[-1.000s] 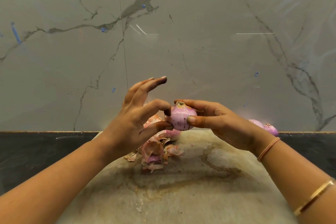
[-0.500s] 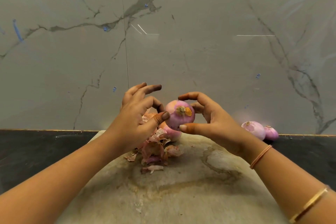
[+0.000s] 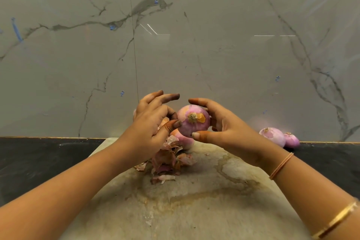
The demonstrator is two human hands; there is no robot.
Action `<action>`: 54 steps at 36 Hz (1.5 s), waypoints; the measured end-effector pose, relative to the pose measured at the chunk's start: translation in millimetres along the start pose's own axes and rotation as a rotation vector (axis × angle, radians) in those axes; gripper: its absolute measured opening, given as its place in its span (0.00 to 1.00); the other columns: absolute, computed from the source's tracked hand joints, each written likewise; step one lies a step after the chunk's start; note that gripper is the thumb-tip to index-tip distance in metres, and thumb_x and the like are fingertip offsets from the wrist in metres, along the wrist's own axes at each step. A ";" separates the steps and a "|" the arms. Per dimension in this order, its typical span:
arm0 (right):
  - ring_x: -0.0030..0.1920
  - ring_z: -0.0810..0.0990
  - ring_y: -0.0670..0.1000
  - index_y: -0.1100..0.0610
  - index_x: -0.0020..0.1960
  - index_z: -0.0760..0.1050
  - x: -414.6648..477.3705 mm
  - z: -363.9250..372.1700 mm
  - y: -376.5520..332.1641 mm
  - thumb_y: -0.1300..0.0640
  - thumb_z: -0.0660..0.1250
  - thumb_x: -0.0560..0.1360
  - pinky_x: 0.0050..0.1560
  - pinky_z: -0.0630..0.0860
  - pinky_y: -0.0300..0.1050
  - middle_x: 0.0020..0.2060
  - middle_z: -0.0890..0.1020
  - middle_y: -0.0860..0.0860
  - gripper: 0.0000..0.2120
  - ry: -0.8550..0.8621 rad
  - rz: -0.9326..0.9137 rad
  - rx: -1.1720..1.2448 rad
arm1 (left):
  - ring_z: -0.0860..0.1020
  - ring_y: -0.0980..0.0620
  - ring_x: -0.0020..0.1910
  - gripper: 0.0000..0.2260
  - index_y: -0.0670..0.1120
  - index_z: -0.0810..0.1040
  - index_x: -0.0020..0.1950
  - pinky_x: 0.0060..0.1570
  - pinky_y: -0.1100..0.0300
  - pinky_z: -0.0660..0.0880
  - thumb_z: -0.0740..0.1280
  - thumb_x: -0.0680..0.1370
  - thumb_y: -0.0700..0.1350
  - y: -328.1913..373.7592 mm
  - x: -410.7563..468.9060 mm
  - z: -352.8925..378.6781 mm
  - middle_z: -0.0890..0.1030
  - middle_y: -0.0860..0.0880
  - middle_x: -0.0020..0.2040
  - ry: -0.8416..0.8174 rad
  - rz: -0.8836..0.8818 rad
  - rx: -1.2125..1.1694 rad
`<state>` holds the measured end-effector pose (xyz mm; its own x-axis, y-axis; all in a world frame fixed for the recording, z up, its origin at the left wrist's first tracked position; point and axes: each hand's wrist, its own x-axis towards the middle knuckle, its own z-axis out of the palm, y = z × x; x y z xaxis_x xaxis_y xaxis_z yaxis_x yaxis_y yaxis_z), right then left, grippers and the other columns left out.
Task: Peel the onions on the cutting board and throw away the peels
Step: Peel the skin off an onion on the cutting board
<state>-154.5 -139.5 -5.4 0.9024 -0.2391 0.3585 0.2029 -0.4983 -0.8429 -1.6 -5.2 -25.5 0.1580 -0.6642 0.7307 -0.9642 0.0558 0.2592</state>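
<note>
Nearest the camera, a pale, brown-stained cutting board (image 3: 194,210) fills the lower middle of the view and lies on a dark surface (image 3: 39,158). Two bare forearms reach in over it from the bottom corners; the right one wears a gold bangle (image 3: 335,222) and, at the wrist, a thin thread band (image 3: 281,165). Further up the board lies a loose heap of papery peels (image 3: 167,160), pink and tan. Above the heap, the right grip (image 3: 224,128) holds an onion (image 3: 192,122) in the air, thumb beneath it and fingers curled over its top and far side; its root end, with a patch of orange skin beside it, faces the camera. The left grip (image 3: 150,128) nips the onion's left side between thumb and bent forefinger, its other fingers lifted and spread. Just below the held onion, a second onion (image 3: 183,140) rests on the board against the peels. Well to the right, two peeled onions (image 3: 271,135) sit touching on the dark surface at the foot of a grey-veined marble wall (image 3: 194,45).
</note>
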 end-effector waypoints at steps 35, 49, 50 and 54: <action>0.63 0.76 0.60 0.59 0.68 0.71 -3.1 -18.6 1.2 0.65 0.67 0.65 0.67 0.71 0.52 0.63 0.77 0.60 0.30 -0.160 0.139 0.366 | 0.48 0.49 0.75 0.13 0.64 0.69 0.58 0.66 0.54 0.49 0.61 0.74 0.58 6.9 2.1 -16.3 0.53 0.54 0.75 -0.048 0.251 0.211; 0.63 0.76 0.59 0.56 0.65 0.74 -2.1 -18.3 1.2 0.63 0.67 0.64 0.65 0.72 0.49 0.62 0.77 0.59 0.28 -0.139 0.157 0.371 | 0.50 0.48 0.75 0.07 0.60 0.69 0.51 0.67 0.56 0.51 0.62 0.74 0.58 8.9 0.9 -14.1 0.55 0.52 0.75 -0.013 0.245 0.206; 0.63 0.76 0.59 0.56 0.65 0.73 -2.1 -18.0 1.5 0.63 0.68 0.64 0.64 0.72 0.49 0.63 0.77 0.59 0.29 -0.138 0.158 0.367 | 0.50 0.47 0.74 0.09 0.60 0.69 0.52 0.66 0.56 0.50 0.62 0.74 0.58 9.1 1.0 -14.0 0.54 0.52 0.75 -0.012 0.238 0.203; 0.63 0.76 0.58 0.56 0.67 0.71 -1.8 -16.6 2.2 0.63 0.68 0.64 0.63 0.73 0.46 0.63 0.76 0.59 0.30 -0.152 0.162 0.350 | 0.49 0.48 0.74 0.11 0.62 0.69 0.55 0.66 0.57 0.49 0.62 0.73 0.57 9.8 0.6 -13.6 0.54 0.52 0.75 -0.041 0.240 0.193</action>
<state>-162.0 -154.0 -1.2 0.9738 -0.1527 0.1686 0.1468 -0.1447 -0.9785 -8.0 5.0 -13.9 -0.0836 -0.6788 0.7296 -0.9962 0.0741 -0.0452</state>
